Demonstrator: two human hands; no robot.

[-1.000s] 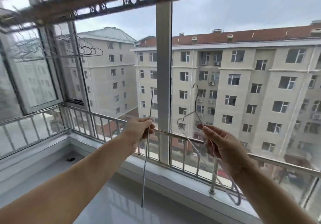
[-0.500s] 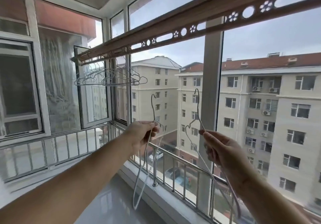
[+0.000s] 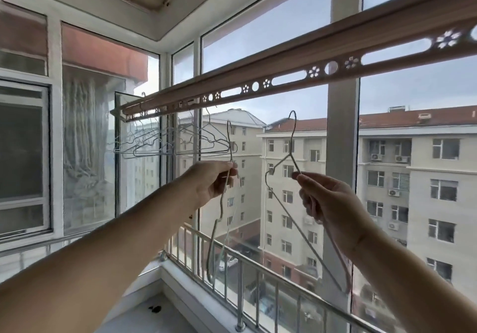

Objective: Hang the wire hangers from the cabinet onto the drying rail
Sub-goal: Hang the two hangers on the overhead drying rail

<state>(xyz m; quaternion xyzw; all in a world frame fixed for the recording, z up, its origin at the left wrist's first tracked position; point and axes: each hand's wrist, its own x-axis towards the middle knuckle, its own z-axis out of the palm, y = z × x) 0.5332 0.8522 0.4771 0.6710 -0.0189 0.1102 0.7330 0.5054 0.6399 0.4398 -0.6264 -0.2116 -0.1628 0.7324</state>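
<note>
Left grip curls round first hanger ctr frame, right grip pinches second hanger; both hooks below drying rail. Hung hangers crowd rail's left end; stretch above hooks bare. Window post behind, balcony railing below.

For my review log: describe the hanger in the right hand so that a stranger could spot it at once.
Under the long drying rail with flower cut-outs, the right hand pinches a wire hanger by its shoulder. Unlike the left hand's edge-on hanger, it shows its open triangle; the others already hang on the rail.
</note>
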